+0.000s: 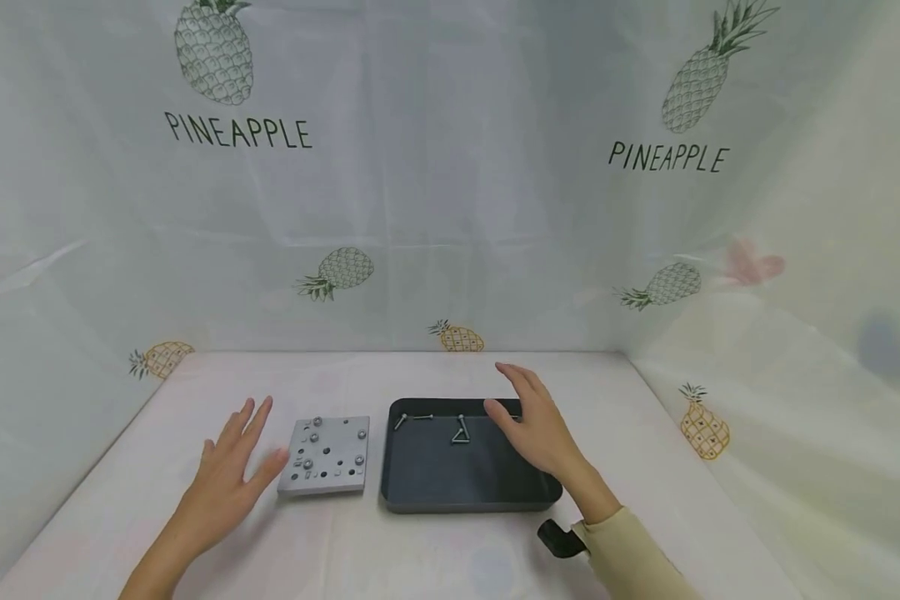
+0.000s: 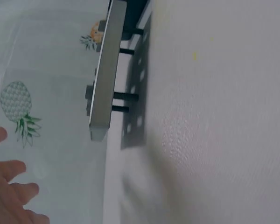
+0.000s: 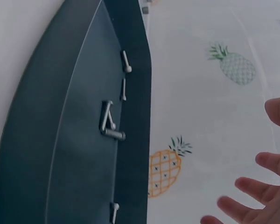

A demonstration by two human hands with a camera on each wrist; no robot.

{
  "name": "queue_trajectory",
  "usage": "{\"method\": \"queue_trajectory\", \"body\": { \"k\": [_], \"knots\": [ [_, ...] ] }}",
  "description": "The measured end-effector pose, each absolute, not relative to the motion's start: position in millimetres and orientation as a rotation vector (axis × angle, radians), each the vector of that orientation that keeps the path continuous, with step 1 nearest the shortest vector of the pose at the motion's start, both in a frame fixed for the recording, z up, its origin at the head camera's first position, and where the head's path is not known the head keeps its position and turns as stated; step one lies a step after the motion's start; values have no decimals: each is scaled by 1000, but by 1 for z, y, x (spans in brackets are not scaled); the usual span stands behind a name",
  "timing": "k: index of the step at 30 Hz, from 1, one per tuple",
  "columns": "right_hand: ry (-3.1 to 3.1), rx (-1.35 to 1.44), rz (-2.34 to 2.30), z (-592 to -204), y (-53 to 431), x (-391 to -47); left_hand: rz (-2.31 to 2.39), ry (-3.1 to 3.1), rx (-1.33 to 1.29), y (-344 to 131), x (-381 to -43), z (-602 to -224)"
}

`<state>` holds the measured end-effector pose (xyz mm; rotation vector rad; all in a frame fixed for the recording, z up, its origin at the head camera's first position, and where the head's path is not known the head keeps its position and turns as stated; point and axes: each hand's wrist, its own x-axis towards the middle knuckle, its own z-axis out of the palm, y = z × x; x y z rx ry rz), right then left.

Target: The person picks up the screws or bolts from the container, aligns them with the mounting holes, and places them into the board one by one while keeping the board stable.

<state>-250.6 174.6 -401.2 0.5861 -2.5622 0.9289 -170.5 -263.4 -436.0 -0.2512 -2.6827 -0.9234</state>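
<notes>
My left hand (image 1: 225,479) hovers with spread fingers just left of a grey metal plate (image 1: 337,454); nothing is in its grasp. The plate has several holes, and bolts (image 1: 307,464) stand in some of them. In the left wrist view the bolt shanks (image 2: 126,96) stick out beneath the plate, which is raised off the table. My right hand (image 1: 543,433), fingers extended and holding nothing, is over the right part of a dark tray (image 1: 457,483). Several loose silver bolts (image 3: 113,134) lie along the tray's far side, some of them in a small triangle.
A white cloth with pineapple prints (image 1: 450,208) hangs behind the table and at its sides. The tabletop (image 1: 345,550) is pale. A black piece (image 1: 561,539) sits at the right sleeve's cuff (image 1: 607,525), close to the tray's near right corner.
</notes>
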Motion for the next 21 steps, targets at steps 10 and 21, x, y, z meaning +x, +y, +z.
{"method": "queue_trajectory", "body": {
  "k": [10, 21],
  "knots": [
    [-2522, 542, 1223, -403, 156, -261, -1285, -2743, -113, -259, -171, -435],
    [-2616, 384, 1331, -411, 149, -271, -1482, -2852, 31, -253, -176, -449]
  ]
}}
